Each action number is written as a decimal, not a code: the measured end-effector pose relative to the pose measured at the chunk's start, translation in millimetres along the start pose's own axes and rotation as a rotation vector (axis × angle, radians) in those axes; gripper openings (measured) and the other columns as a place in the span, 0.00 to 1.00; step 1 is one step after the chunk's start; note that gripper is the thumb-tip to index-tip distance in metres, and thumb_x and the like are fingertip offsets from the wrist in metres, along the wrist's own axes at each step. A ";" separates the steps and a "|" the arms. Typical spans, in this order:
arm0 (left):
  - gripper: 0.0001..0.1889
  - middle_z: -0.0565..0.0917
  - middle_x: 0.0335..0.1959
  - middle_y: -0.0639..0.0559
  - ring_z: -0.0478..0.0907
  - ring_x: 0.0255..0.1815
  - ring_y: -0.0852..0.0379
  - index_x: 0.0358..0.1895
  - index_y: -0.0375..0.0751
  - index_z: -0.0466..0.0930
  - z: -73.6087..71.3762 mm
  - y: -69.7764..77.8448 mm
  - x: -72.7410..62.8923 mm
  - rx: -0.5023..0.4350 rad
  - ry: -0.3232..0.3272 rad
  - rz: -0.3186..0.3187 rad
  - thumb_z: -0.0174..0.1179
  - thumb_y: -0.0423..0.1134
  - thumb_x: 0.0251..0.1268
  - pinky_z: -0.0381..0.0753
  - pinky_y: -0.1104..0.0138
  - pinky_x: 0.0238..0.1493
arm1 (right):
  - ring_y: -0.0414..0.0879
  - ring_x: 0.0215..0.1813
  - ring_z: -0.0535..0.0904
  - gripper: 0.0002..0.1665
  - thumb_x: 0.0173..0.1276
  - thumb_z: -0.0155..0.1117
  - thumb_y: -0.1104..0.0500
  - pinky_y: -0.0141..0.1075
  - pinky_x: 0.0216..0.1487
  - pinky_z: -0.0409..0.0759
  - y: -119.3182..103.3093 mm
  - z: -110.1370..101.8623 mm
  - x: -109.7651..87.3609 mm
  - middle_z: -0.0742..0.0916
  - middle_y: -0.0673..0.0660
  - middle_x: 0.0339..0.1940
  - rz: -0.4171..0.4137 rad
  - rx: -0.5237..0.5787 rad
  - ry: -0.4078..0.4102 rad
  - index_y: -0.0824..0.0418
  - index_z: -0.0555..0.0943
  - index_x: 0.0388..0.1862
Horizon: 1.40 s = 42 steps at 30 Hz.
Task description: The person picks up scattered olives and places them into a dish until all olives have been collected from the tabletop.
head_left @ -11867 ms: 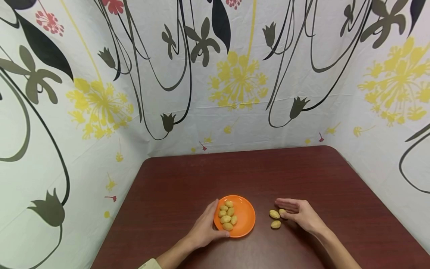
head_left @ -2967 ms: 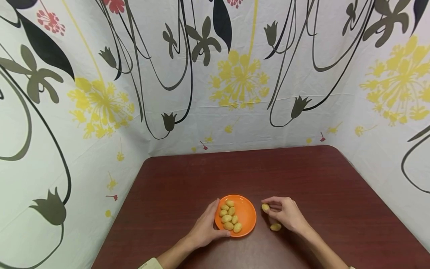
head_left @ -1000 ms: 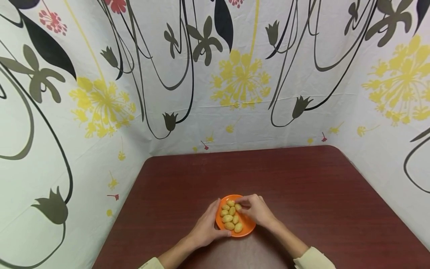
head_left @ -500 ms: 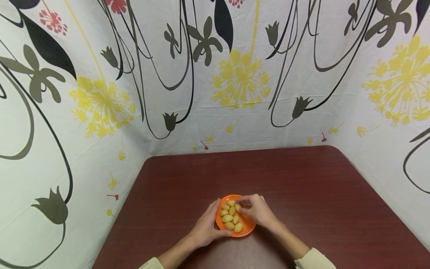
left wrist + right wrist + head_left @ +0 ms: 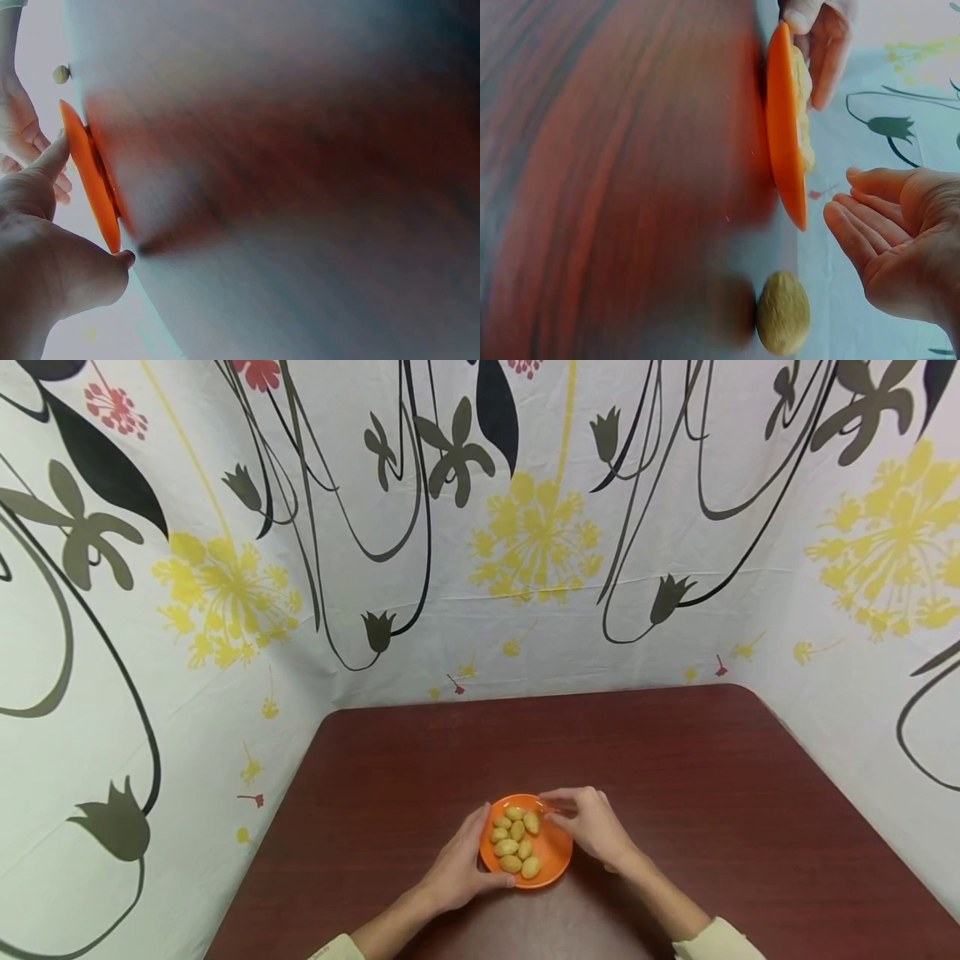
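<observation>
Thumb and fingers of my left hand [image 5: 459,867] curl round the left rim of a round orange plate [image 5: 553,857]. On the plate lie several small oval yellow-green pieces [image 5: 507,847] with a slightly rough skin, their exact kind unclear. My right hand [image 5: 596,827] hovers over the plate's right edge, fingertips apart and nothing between them; the right wrist view shows this hand [image 5: 900,232] clear of the plate [image 5: 784,120]. One more oval piece [image 5: 783,313] sits on the tabletop; in the head view the right wrist mostly hides it.
The plate stands on a dark reddish-brown table [image 5: 420,760] with rounded far corners. A white cloth [image 5: 450,652] with flower and leaf prints hangs behind the table and along both sides.
Two oval pieces have gone from the table onto the plate, carried by my right hand. Over the last half second that hand has let go of the latest one and drawn slightly right.
</observation>
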<state>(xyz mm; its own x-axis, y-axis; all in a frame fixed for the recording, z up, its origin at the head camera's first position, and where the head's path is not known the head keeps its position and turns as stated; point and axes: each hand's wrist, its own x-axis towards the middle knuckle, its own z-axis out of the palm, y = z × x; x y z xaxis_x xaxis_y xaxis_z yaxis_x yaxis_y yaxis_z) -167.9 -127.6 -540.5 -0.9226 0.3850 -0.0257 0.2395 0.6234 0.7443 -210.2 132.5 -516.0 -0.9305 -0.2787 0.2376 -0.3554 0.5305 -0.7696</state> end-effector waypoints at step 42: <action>0.64 0.54 0.86 0.37 0.56 0.84 0.40 0.87 0.36 0.47 1.6 0.7 0.6 0.027 -0.001 -0.010 0.78 0.60 0.59 0.62 0.40 0.77 | 0.58 0.55 0.89 0.22 0.63 0.81 0.66 0.37 0.50 0.88 50.5 -76.6 -52.0 0.91 0.64 0.53 0.011 0.233 -0.416 0.69 0.89 0.56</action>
<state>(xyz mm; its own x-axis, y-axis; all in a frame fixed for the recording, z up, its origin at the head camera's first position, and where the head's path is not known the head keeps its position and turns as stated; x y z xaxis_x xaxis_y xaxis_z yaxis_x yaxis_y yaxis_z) -167.8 -125.8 -541.0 -0.9247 0.3793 -0.0333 0.2385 0.6453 0.7258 -186.5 235.0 -521.8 -0.8026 -0.5964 0.0073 -0.2720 0.3550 -0.8944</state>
